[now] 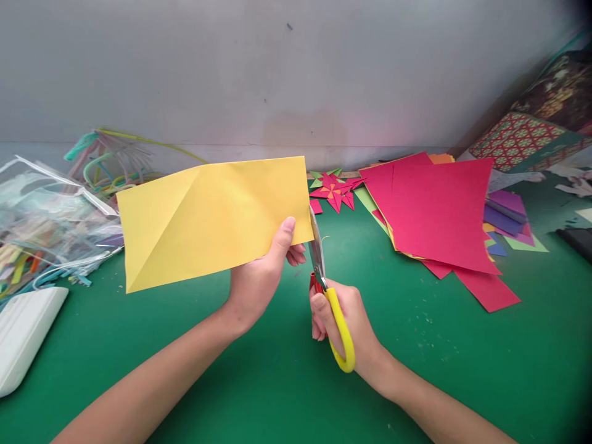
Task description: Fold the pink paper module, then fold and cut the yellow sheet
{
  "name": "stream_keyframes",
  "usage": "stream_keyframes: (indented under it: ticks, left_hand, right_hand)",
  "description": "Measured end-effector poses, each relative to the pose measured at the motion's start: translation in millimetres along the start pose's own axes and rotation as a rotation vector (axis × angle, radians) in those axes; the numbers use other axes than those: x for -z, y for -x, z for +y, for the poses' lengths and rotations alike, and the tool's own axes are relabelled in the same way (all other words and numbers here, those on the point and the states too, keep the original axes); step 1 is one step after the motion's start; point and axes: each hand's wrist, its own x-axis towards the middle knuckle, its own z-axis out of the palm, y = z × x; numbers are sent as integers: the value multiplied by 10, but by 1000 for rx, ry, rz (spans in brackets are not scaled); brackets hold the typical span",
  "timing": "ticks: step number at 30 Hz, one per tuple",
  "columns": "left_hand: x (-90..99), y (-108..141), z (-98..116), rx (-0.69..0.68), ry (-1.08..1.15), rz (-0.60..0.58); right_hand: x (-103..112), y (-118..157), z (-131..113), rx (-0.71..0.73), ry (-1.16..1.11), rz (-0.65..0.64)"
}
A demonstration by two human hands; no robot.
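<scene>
My left hand (261, 274) grips a yellow sheet of paper (217, 216) near its lower right corner, thumb in front and fingers behind. The sheet is held up above the table, with a diagonal crease toward its left end. In my right hand (345, 320) is a pair of scissors (341, 330) with a yellow handle loop, pointing upward. The blades lie along the right edge of the yellow paper; whether paper sits between them I cannot tell. A small red piece (312, 282) shows by the right fingers, partly hidden.
Red paper sheets (435, 216) lie in a pile at the right, with purple paper (506, 213) beside them. A red paper star (333, 190) rests near the wall. Clear plastic bags (55, 209) and a white device (30, 333) are at the left on the green table (259, 388).
</scene>
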Motion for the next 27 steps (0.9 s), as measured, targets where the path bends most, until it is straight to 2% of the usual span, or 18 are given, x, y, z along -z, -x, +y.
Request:
stream_keyframes:
  ticks: [27]
  left_hand:
    - [-19,-2,-2,59,26,23]
  right_hand:
    - [10,9,-12,-17,39,22]
